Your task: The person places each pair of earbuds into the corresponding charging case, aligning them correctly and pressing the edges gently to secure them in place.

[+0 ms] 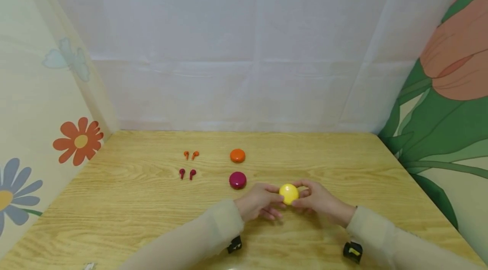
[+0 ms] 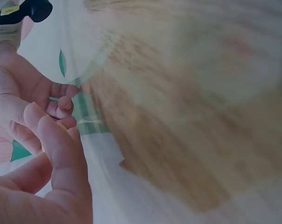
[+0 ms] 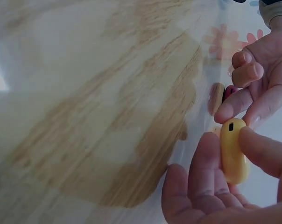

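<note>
A round, glossy yellow earbud charging case is held up over the table between both hands. My right hand pinches its right side, thumb on one face and fingers on the other, as the right wrist view shows. On the opposite edge, the thumb and forefinger of my left hand grip it. A small dark slot shows on the rim of the yellow case in the right wrist view. The case looks closed. In the left wrist view, fingers of the left hand hide most of it.
Left of the hands lie a magenta case and, behind it, an orange case. Farther left rest a pair of magenta earbuds and a pair of orange earbuds. The wooden table meets a white backdrop.
</note>
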Motion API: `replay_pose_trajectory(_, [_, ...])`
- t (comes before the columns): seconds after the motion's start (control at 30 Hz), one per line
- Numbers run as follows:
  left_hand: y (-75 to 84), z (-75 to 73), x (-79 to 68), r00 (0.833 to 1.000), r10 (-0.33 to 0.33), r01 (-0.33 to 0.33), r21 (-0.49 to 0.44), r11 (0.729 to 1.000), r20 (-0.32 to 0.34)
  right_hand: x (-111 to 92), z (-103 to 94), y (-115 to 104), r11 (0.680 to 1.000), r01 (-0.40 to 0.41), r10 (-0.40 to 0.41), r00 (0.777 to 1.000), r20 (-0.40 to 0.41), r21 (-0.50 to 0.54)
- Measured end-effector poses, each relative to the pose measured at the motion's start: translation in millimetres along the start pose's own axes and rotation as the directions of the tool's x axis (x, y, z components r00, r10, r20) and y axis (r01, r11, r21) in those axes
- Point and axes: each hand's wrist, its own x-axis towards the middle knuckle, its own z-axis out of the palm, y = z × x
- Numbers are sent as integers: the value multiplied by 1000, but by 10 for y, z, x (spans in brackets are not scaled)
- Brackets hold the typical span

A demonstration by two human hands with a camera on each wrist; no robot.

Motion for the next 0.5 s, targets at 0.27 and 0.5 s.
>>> replay_pose_trajectory(0.27, [33, 73, 37, 998, -33, 35, 29, 999, -52, 39, -40, 28, 999, -50, 50, 998, 42, -9])
replay_pose_trajectory(0.5, [55, 99, 52, 996, -65, 67, 38, 997, -56, 60, -55, 41, 997, -67, 69, 996, 56, -36])
